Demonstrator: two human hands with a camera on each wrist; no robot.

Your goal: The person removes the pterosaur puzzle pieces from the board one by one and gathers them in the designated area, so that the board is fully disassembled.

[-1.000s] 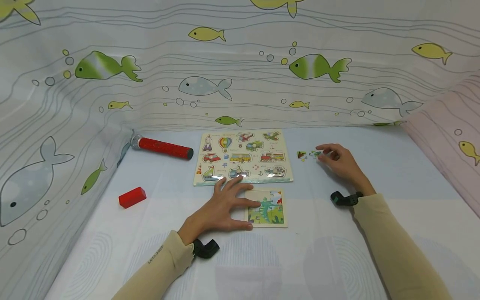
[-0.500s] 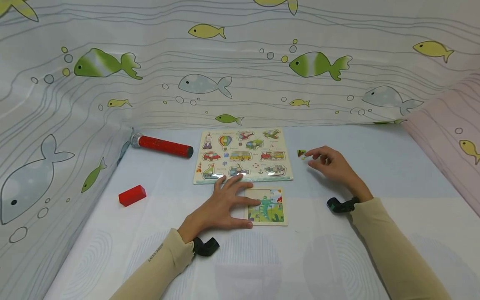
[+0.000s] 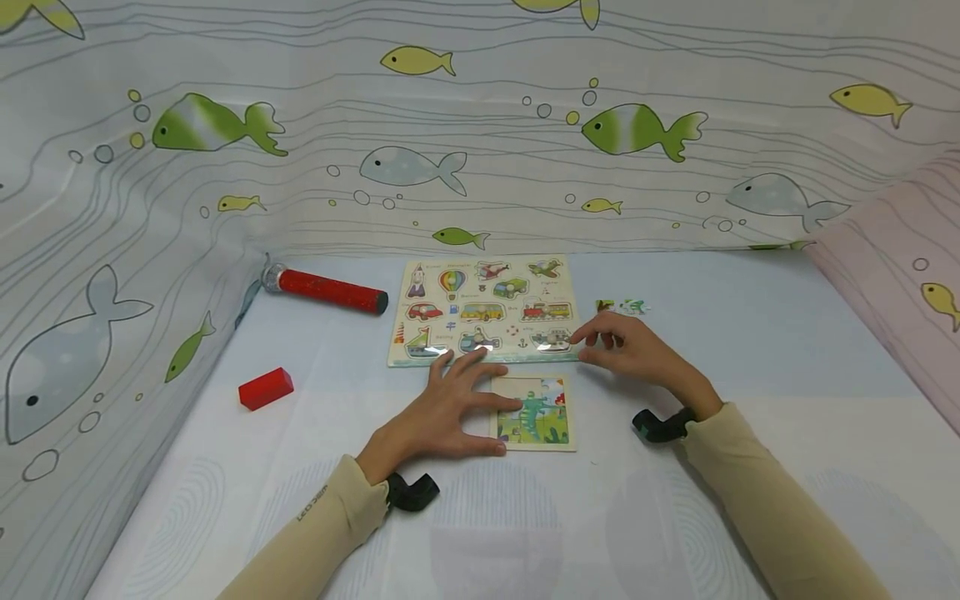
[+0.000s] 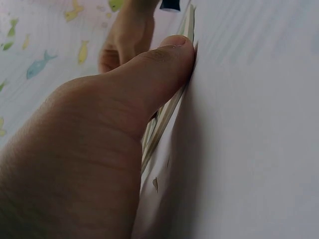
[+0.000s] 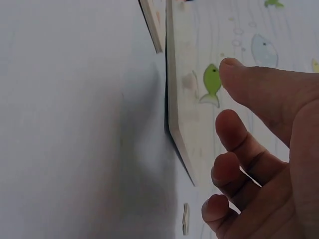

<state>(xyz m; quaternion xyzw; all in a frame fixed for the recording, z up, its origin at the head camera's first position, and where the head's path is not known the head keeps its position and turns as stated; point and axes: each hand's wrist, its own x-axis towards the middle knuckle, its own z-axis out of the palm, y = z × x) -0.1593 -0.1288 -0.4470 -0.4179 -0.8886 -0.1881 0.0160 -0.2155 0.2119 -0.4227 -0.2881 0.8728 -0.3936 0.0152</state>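
Note:
In the head view, my left hand lies with spread fingers over the left side of a small jigsaw puzzle that shows a green dinosaur. Its fingertips reach the front edge of a larger picture board with vehicles. The left wrist view has the thumb against the puzzle's edge. My right hand hovers by the vehicle board's front right corner, its fingers loosely bent and thumb apart, with nothing visible between them. Two small patches of loose jigsaw pieces lie beyond it.
A red flashlight-shaped cylinder lies at the back left, and a red block sits nearer on the left. Fish-printed cloth rises behind and beside the white tabletop.
From beside the loose pieces, my right hand has moved left and nearer, to the vehicle board's corner. The pieces are uncovered again. My left hand stays on the dinosaur puzzle.

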